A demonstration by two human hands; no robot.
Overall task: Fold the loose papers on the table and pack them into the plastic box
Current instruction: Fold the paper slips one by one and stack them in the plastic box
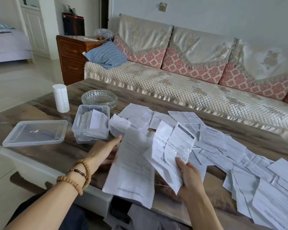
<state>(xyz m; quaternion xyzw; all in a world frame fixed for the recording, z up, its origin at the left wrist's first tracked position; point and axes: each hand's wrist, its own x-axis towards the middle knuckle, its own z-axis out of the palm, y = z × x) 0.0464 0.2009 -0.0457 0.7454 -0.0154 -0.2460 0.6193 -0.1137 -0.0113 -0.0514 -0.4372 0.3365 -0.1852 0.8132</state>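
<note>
From where I sit, the lid (pixel 35 132) lies flat at the far left of the table (pixel 45 105), and just right of it the plastic box (pixel 91 123) stands open, already holding a bundle of folded papers, one leaning up above its rim. My left hand (pixel 105 151) grips the left edge of a long sheet (pixel 131 166), thumb on top, while my right hand (pixel 188 173) pinches the lower end of a creased slip (pixel 176 146) held up beside it. The heap of loose papers (pixel 231 155) spreads away to the right, several overhanging the near edge. The risk I see is carrying two sheets at once: folding one could let the other slide off (both look limp and wrinkled). A sweeping elbow might also knock the overhanging sheets to the floor, and the leaning paper in the box could block the next one going in.
</note>
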